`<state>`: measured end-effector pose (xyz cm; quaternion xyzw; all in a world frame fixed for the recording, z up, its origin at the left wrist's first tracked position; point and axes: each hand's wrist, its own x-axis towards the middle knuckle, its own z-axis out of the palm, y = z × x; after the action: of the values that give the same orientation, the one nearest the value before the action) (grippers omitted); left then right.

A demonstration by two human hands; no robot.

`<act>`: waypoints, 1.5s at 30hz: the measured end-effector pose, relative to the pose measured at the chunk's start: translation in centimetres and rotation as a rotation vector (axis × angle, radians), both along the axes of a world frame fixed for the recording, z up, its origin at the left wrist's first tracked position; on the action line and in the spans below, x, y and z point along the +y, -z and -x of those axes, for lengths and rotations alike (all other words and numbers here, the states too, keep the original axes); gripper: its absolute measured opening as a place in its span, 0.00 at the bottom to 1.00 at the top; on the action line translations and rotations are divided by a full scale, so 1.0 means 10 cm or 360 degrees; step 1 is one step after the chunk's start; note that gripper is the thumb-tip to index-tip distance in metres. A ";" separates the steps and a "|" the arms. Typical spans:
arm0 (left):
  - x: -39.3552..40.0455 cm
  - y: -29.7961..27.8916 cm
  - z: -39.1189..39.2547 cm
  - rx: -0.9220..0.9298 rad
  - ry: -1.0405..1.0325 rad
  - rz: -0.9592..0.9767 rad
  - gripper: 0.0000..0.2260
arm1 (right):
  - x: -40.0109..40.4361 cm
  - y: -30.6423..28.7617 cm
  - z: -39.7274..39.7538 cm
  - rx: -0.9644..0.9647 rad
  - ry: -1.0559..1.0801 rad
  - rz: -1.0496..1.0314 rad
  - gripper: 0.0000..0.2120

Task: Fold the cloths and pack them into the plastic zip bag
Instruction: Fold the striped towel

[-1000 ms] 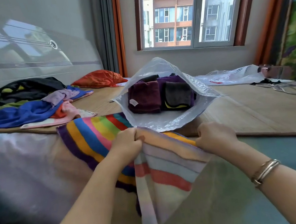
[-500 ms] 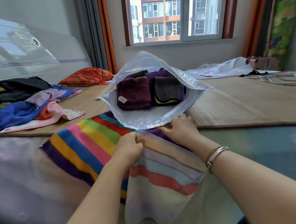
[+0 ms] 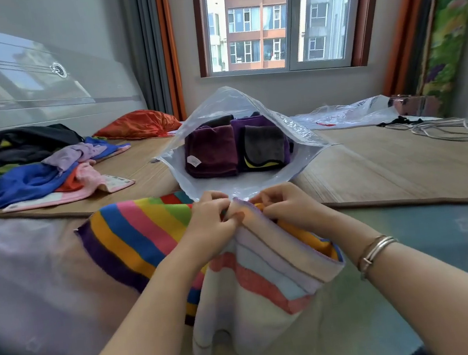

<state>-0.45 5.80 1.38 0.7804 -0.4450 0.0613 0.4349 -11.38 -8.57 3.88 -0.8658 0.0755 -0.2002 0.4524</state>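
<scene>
Rainbow-striped towel (image 3: 133,238) spread on the bed just in front of the plastic zip bag (image 3: 304,135), near half folded over with the pale underside hanging toward the camera. Left hand (image 3: 212,225) and right hand (image 3: 284,209) side by side at the mouth of the bag, fingers of both curled and pinching the towel's top edge, thumbs on top. Bag propped open and facing the camera, roughly three folded cloths visible inside: a dark purple one (image 3: 211,153), a grey one with a yellow trim (image 3: 264,149), a brighter purple one behind; possibly a black one further back, hard to tell. Left of the bag, one loose pile of unfolded cloths (image 3: 27,177), too tangled for a sure count. Right of the bag, one more clear plastic bag (image 3: 346,114) lying flat. Likely risks: corners mismatched if either pinch slips, leaving a crooked fold; bag lip dragged or collapsed, since the hands touch or nearly touch its lower edge; hanging end pulling the towel off the bed edge.
</scene>
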 end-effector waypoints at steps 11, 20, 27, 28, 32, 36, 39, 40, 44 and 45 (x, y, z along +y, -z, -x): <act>-0.13 0.23 -0.02 0.0125 0.0033 -0.0351 0.18 | -0.39 0.24 0.23 0.0403 0.0573 -0.0362 0.06; -0.07 0.16 -0.08 0.0360 -0.0037 -0.0199 0.11 | 0.01 0.19 -0.33 0.0519 0.0528 0.0185 0.17; 0.14 -0.11 -0.07 0.0566 0.0145 0.0034 0.09 | 0.17 -0.04 -0.10 0.0249 -0.0008 -0.0127 0.07; 0.16 -0.13 -0.07 0.0511 0.0152 0.0042 0.09 | 0.15 -0.08 -0.01 0.0209 -0.0032 -0.0136 0.08; 0.21 -0.26 0.03 0.0398 0.0136 0.0069 0.09 | 0.04 -0.13 0.24 0.0068 -0.0007 -0.0157 0.16; 0.19 -0.31 0.13 0.0628 0.0400 -0.0096 0.13 | -0.02 -0.12 0.28 0.0093 -0.0156 -0.0713 0.12; 0.17 -0.25 0.19 0.0880 0.0654 -0.0304 0.17 | 0.02 -0.13 0.30 0.0132 -0.0260 -0.0874 0.14; 0.16 -0.25 0.21 0.0930 0.0703 -0.0326 0.21 | 0.02 -0.14 0.32 0.0147 -0.0277 -0.0877 0.15; 0.19 -0.26 0.22 0.0999 0.0789 -0.0235 0.29 | 0.00 -0.23 0.41 0.0117 -0.0262 -0.0827 0.16; 0.20 -0.27 0.21 0.1001 0.0802 -0.0201 0.26 | -0.01 -0.25 0.43 0.0088 -0.0259 -0.0821 0.16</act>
<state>-2.59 7.76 4.06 0.6530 -0.4705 -0.3162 0.5023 -15.65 -8.63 6.34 -0.7304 0.0664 -0.1135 0.6703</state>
